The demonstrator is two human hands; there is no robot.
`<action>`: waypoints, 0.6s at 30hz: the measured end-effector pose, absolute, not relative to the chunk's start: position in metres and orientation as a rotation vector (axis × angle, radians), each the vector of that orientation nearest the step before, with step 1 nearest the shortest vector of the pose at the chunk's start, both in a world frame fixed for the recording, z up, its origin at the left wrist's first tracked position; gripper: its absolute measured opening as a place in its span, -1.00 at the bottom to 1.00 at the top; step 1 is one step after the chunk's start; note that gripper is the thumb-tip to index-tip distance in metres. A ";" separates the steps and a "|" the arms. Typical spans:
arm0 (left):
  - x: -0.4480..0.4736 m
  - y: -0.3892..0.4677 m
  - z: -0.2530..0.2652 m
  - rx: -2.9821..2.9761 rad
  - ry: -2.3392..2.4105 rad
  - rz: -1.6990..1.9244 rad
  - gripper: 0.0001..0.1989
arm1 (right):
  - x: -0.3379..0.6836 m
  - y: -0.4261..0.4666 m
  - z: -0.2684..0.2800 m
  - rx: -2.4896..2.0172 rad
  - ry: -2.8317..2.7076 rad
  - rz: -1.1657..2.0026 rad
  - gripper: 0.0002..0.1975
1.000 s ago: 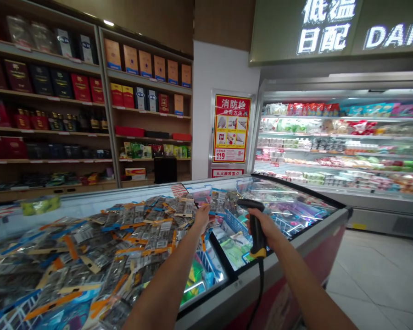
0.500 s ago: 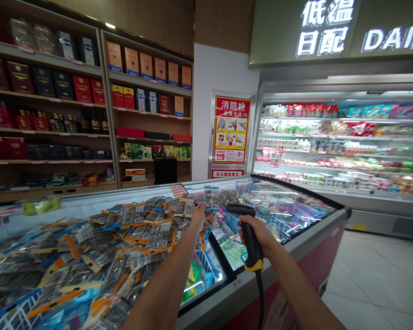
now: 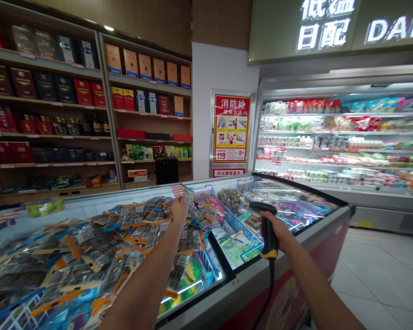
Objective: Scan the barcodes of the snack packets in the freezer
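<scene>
One clear packet (image 3: 188, 198) stands just above the centre of the frame, upright at the fingertips of the left hand (image 3: 179, 208), whose fingers are together and clamped on its edge. One black-and-yellow scanner (image 3: 269, 231) is right of centre, its handle wrapped by the right hand (image 3: 278, 233); one cable (image 3: 271, 284) runs from its base towards the bottom edge. The hands are well apart, and between them one blue basket (image 3: 236, 223) shows inside the freezer (image 3: 316, 228).

Left of and below the left hand, a heap of packets (image 3: 134, 224) with orange, blue and tan strips fills the left and lower left; they overlap too much to count. The heap's right side ends near one black divider bar (image 3: 220, 251), which slants down to the freezer's front rim. That rim climbs from bottom centre to the right; beyond it, pale floor (image 3: 382, 270) spreads across the lower right.

Behind, two shelf bays (image 3: 108, 110) fill the upper left, with six tan boxes (image 3: 145, 66) along the right bay's top shelf. One whole red poster (image 3: 230, 128) is at upper centre, above one partly visible sign (image 3: 229, 173). One lit cooler (image 3: 399, 201) lines the right.
</scene>
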State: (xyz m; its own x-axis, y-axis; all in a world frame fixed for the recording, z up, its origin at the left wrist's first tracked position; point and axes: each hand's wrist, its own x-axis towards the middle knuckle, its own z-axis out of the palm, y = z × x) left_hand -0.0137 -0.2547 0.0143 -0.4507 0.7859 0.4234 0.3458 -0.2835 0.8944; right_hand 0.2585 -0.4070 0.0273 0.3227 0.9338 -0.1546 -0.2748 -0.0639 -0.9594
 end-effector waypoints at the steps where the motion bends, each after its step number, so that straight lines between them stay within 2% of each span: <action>1: -0.014 -0.257 0.016 1.409 1.666 1.813 -0.84 | 0.263 -0.408 0.026 -1.242 -0.693 1.127 -0.80; 6: 0.031 -0.273 0.017 1.974 1.723 1.827 -0.60 | 0.279 -0.413 0.025 -1.236 -0.640 1.112 -0.81; 11: 0.127 -0.295 -0.006 2.429 1.478 1.311 -0.60 | 0.297 -0.416 0.021 -1.238 -0.615 1.099 -0.80; 14: 0.176 -0.305 -0.027 2.491 1.322 0.997 -0.50 | 0.307 -0.415 0.016 -1.259 -0.599 1.078 -0.78; 18: 0.209 -0.310 -0.049 2.438 1.387 0.673 -0.38 | 0.314 -0.415 0.011 -1.260 -0.606 1.059 -0.76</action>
State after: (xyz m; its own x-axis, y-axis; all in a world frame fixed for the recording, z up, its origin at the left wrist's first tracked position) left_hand 0.2094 -0.3103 -0.0491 0.4379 0.8588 0.2658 0.7404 -0.5122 0.4353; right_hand 0.3140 -0.4147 0.0110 0.4275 0.8873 -0.1731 -0.3001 -0.0413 -0.9530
